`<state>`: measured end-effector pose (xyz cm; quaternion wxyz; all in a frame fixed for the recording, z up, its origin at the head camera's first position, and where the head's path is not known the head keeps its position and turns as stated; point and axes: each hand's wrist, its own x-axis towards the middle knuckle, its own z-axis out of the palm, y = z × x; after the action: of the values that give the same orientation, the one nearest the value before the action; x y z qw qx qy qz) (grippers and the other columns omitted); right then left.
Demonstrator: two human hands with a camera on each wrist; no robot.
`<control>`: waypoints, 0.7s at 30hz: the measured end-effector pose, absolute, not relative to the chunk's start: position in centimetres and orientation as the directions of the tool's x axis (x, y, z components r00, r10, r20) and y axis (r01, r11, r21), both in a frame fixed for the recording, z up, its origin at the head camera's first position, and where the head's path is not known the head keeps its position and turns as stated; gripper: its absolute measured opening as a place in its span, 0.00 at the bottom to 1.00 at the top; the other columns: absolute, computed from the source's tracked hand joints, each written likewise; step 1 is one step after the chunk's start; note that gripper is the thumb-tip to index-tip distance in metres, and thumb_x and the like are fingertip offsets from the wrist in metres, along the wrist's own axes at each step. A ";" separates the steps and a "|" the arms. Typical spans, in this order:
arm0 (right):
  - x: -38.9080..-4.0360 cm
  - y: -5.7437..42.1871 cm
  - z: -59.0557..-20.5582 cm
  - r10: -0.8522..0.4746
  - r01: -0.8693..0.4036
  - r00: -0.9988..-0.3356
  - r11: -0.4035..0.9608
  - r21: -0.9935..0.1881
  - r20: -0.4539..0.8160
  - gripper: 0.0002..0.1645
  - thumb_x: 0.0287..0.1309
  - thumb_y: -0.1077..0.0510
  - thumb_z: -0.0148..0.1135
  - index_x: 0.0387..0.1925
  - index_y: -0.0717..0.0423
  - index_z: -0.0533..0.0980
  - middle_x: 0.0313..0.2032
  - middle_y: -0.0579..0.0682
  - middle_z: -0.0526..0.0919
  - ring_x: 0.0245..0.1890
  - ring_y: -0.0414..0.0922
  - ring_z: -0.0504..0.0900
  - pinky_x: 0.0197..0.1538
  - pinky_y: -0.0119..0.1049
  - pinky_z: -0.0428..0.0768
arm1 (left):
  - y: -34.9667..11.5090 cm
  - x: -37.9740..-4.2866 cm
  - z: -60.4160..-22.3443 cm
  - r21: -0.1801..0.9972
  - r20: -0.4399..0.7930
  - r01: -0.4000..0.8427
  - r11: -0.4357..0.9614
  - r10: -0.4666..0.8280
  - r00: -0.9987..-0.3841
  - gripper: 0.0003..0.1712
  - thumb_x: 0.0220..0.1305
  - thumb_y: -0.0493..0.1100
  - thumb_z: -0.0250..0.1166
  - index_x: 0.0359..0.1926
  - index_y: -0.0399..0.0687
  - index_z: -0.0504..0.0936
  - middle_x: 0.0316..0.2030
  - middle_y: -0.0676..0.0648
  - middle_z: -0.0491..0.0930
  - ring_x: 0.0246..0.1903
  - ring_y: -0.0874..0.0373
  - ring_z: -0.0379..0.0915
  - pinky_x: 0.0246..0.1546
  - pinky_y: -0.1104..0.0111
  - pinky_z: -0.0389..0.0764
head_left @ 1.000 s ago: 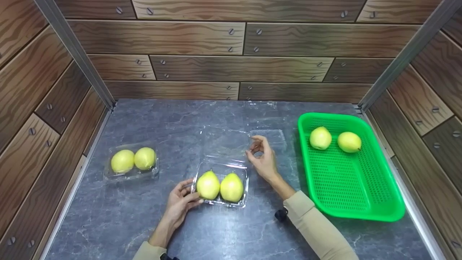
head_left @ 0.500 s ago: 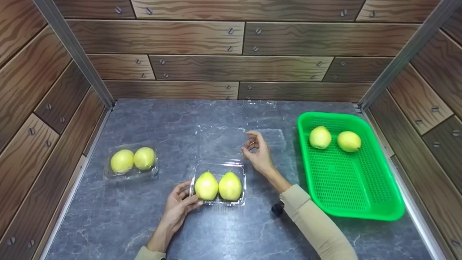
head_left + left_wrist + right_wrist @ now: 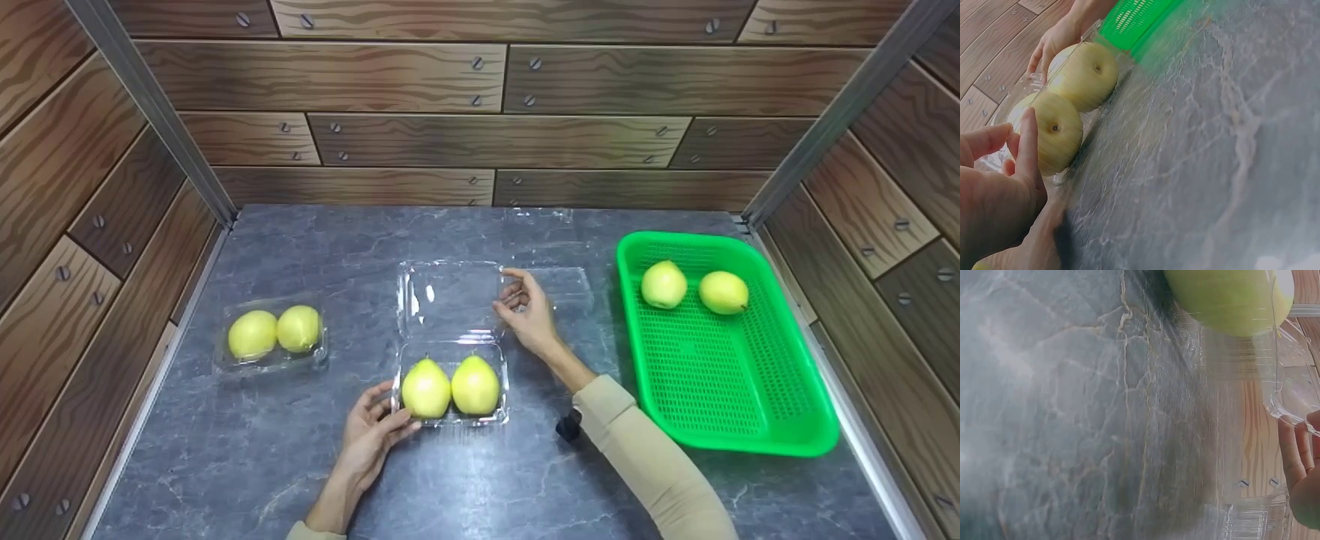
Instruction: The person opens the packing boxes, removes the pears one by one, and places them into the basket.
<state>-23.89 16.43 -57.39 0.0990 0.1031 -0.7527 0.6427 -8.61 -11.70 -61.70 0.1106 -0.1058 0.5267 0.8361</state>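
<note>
Left hand (image 3: pixel 367 436) grips the clear container (image 3: pixel 465 424) at its left side, right hand (image 3: pixel 534 311) holds the open lid (image 3: pixel 454 300) by its right edge! 2 pears (image 3: pixel 426 390) sit inside, side by side. Further left, another box (image 3: pixel 270 366) with 2 fruits (image 3: pixel 253 335); right, a green basket (image 3: pixel 697 375) with 2 more (image 3: pixel 664 285).

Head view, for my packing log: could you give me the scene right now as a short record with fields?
Open container: holds two pears side by side
Lid: open, on the container's far side
Left hand: grips the open container's left side, by the near corner
Right hand: fingers at the lid's right edge
Other container: at left, two fruits inside
Green basket: at right, two pears toward its far end
</note>
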 end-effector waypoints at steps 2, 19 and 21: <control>-24.0 16.3 -57.5 -0.029 -0.280 -0.960 0.154 -0.947 0.279 0.34 0.56 0.77 0.68 0.65 0.65 0.73 0.39 0.65 0.79 0.29 0.38 0.80 0.24 0.25 0.85 | -11.7 -8.5 -61.7 0.855 -0.293 -0.293 -0.427 0.068 -0.954 0.39 0.65 0.24 0.65 0.72 0.31 0.58 0.45 0.46 0.77 0.40 0.56 0.84 0.46 0.65 0.95; -23.9 15.4 -58.9 -0.021 -0.235 -0.972 0.196 -0.952 0.236 0.36 0.56 0.75 0.68 0.68 0.67 0.72 0.41 0.66 0.79 0.28 0.40 0.79 0.24 0.22 0.82 | -11.5 -8.5 -61.5 0.843 -0.319 -0.304 -0.443 0.042 -0.947 0.38 0.65 0.23 0.64 0.72 0.33 0.58 0.42 0.47 0.75 0.38 0.58 0.84 0.49 0.62 0.95; -23.8 15.3 -59.0 -0.012 -0.222 -0.975 0.186 -0.957 0.224 0.36 0.56 0.75 0.68 0.68 0.66 0.73 0.41 0.67 0.80 0.27 0.41 0.80 0.24 0.24 0.84 | -11.5 -8.5 -61.5 0.843 -0.318 -0.303 -0.444 0.043 -0.947 0.38 0.65 0.23 0.65 0.72 0.34 0.58 0.42 0.47 0.75 0.37 0.58 0.84 0.49 0.62 0.95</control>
<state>-23.83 15.34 -59.00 0.0830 0.0764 -0.7656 0.6333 -8.50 -11.47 -61.46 0.1031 -0.1258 0.5173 0.8402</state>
